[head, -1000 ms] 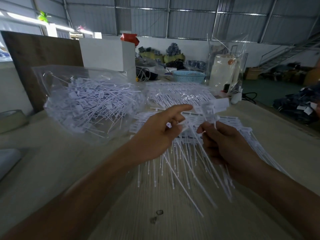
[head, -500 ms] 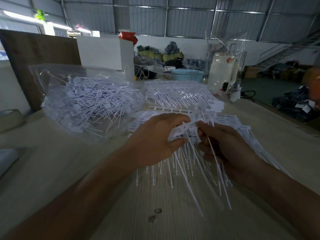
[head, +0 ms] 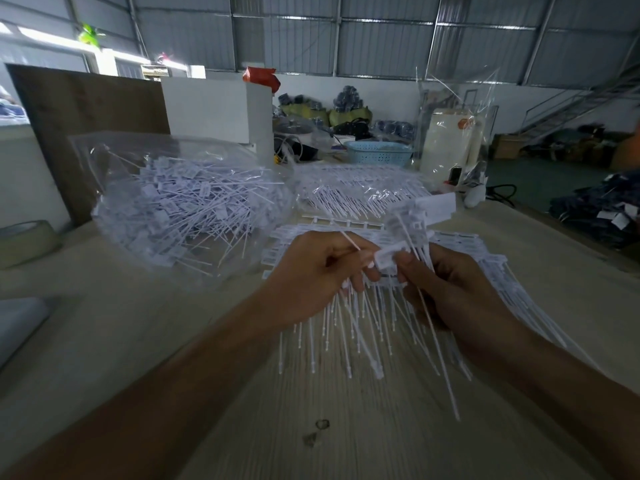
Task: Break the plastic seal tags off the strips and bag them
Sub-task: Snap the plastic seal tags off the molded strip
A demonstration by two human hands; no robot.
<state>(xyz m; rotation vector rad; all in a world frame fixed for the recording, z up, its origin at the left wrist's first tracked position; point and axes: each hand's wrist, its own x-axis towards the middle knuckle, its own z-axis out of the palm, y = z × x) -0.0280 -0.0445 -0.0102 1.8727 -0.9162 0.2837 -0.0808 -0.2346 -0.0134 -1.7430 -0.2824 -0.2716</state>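
Both hands work over a pile of white seal tag strips (head: 349, 327) lying on the wooden table (head: 173, 375). My left hand (head: 318, 275) pinches one white seal tag (head: 386, 261) by its thin tail. My right hand (head: 446, 289) grips a bunch of several tags (head: 420, 216), their flat heads sticking up above the fingers and their tails hanging down. The fingertips of the two hands meet at the single tag. A clear plastic bag (head: 180, 206) full of loose tags lies at the left.
A second clear bag of strips (head: 356, 188) lies behind the pile. Farther back stand a blue basket (head: 379, 152), a white box (head: 211, 110) and a white jug in plastic wrap (head: 450, 143). A tape roll (head: 26, 239) sits at the far left.
My left hand closed from a pointing finger into a pinch on one tag next to the right hand's bunch. The bunch dipped, then rose again in my right hand.
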